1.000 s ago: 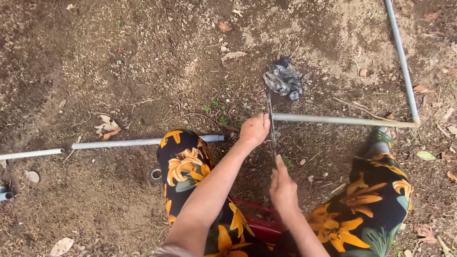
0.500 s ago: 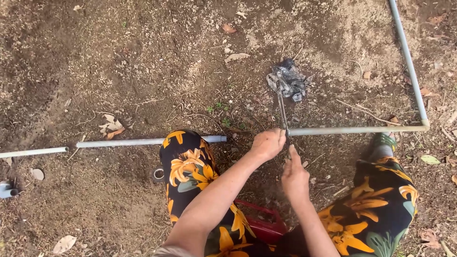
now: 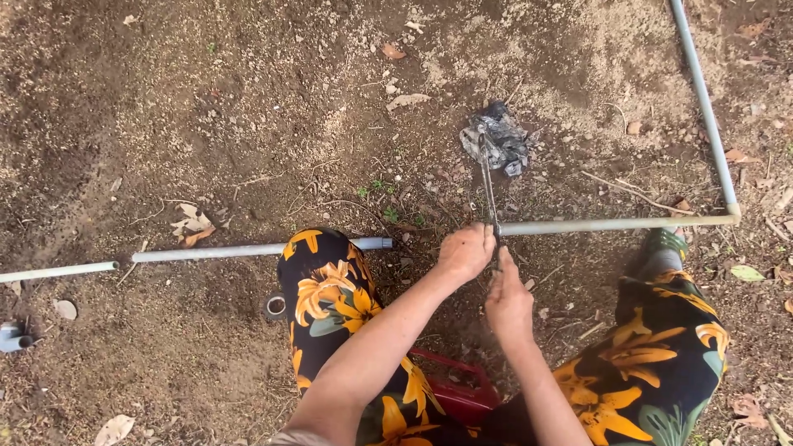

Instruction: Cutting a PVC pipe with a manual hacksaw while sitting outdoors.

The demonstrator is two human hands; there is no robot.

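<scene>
Three pipes (image 3: 611, 225), one saw (image 3: 489, 186)

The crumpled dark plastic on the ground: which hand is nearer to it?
The left hand, just below the plastic at the pipe. The right hand sits lower, farther back.

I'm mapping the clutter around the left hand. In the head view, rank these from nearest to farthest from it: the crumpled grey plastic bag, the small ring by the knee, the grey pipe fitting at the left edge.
From the left hand:
1. Crumpled grey plastic bag, above it.
2. Small ring, left, beside the knee.
3. Grey pipe fitting, far left edge.
</scene>
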